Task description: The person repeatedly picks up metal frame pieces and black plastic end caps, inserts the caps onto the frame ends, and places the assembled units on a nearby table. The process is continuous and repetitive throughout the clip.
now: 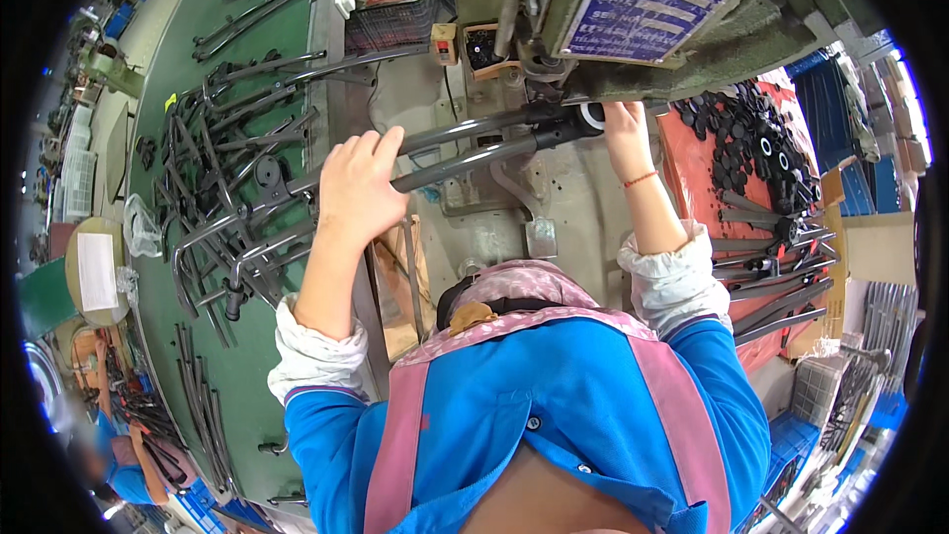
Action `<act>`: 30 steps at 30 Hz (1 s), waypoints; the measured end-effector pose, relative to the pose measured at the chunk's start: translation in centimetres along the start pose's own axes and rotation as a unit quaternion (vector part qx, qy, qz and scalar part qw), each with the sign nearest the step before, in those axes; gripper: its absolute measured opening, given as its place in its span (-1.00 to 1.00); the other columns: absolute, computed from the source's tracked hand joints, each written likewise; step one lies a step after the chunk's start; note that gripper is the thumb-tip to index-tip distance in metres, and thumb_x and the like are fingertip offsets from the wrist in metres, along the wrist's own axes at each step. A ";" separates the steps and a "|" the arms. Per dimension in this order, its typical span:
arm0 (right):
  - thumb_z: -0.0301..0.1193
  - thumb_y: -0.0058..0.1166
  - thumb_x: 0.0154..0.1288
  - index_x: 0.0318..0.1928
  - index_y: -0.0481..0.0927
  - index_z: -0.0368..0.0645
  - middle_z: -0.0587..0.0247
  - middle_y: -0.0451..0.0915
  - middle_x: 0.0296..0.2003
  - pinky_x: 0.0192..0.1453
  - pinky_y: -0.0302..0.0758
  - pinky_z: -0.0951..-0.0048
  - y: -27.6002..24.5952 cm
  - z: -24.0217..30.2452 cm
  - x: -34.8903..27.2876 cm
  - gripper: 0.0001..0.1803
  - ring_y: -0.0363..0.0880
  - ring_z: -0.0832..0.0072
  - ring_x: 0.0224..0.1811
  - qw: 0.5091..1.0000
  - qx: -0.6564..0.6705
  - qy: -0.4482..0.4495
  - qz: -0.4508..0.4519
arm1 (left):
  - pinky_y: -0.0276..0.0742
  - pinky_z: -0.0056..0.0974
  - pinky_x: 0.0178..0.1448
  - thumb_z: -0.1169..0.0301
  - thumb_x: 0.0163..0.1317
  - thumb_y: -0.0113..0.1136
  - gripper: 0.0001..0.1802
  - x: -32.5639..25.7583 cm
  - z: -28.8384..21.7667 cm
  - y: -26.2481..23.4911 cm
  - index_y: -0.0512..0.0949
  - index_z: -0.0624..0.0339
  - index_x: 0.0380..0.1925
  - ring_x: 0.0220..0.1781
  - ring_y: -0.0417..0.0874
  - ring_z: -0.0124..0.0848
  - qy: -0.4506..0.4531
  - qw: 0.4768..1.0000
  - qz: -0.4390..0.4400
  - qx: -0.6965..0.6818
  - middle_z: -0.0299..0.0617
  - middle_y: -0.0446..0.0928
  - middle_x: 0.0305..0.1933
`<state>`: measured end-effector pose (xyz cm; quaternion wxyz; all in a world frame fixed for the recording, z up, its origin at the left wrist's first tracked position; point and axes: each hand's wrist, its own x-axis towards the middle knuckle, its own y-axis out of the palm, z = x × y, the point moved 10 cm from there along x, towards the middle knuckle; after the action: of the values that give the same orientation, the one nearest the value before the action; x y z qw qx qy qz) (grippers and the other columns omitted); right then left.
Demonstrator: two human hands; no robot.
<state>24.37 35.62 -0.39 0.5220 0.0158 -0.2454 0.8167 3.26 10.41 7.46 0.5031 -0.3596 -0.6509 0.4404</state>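
Note:
A tubular metal frame [473,161] with two dark, glossy tubes lies across in front of me, its black joint [565,126] under the machine. My left hand [364,186] is closed around the tubes toward their left end. At the other end, my right hand [625,133] grips the frame by the joint, beside a white ring [591,118]; its fingertips are partly hidden. The machine's metal head [544,67] stands just above the joint. Left of my left hand, similar tubular frames [222,153] lie heaped on a green table [198,341].
An orange-red surface [682,163] at the right carries black round plastic parts [727,129] and dark bars [781,277]. Beyond my hands stand a black crate [390,25] and a small box of dark parts [484,49]. A pedal [541,237] sits below. Another person [124,475] works at far left.

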 end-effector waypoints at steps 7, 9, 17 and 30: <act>-0.45 -0.13 0.38 0.22 0.50 -0.13 0.04 0.46 0.26 0.27 0.45 0.12 3.1 0.1 1.8 -0.58 0.44 0.03 0.28 0.898 -0.426 -0.088 0.069 | 0.53 -0.10 -0.02 0.44 -0.17 0.38 -0.41 2.0 2.8 1.8 0.52 0.14 -0.01 -0.12 0.61 -0.10 -0.015 0.999 0.030 -0.013 -0.12 0.57 -0.21; -0.51 -0.11 0.35 0.23 0.49 -0.15 0.00 0.45 0.27 0.32 0.40 0.11 2.8 1.3 1.7 -0.56 0.41 0.02 0.30 0.937 -0.321 -0.131 0.036 | 0.54 -0.10 -0.01 0.45 -0.18 0.38 -0.41 2.0 3.2 2.6 0.52 0.14 -0.01 -0.10 0.62 -0.09 -0.012 0.999 0.036 -0.025 -0.12 0.58 -0.19; -0.65 -0.05 0.18 0.16 0.52 -0.23 -0.13 0.49 0.18 0.39 0.29 0.05 3.4 -0.4 1.5 -0.51 0.36 -0.10 0.29 0.962 -0.209 -0.173 0.008 | 0.55 -0.06 0.05 0.50 -0.20 0.34 -0.38 2.2 4.0 7.1 0.51 0.16 0.02 -0.04 0.63 -0.02 -0.036 0.984 0.160 -0.062 -0.04 0.60 -0.15; -0.65 -0.03 0.08 0.16 0.51 -0.26 -0.14 0.49 0.18 0.40 0.29 0.10 3.4 -2.8 1.6 -0.45 0.35 -0.07 0.31 0.959 -0.233 -0.163 0.021 | 0.40 -0.10 0.14 0.31 -0.23 0.57 -0.16 -1.6 9.0 6.0 0.44 0.19 0.14 0.04 0.53 -0.08 -0.026 0.996 0.080 -0.017 -0.09 0.53 -0.06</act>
<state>21.38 37.02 -3.69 0.4469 0.0217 -0.5106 0.7342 -4.98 9.12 0.35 0.4429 -0.4073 -0.6404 0.4773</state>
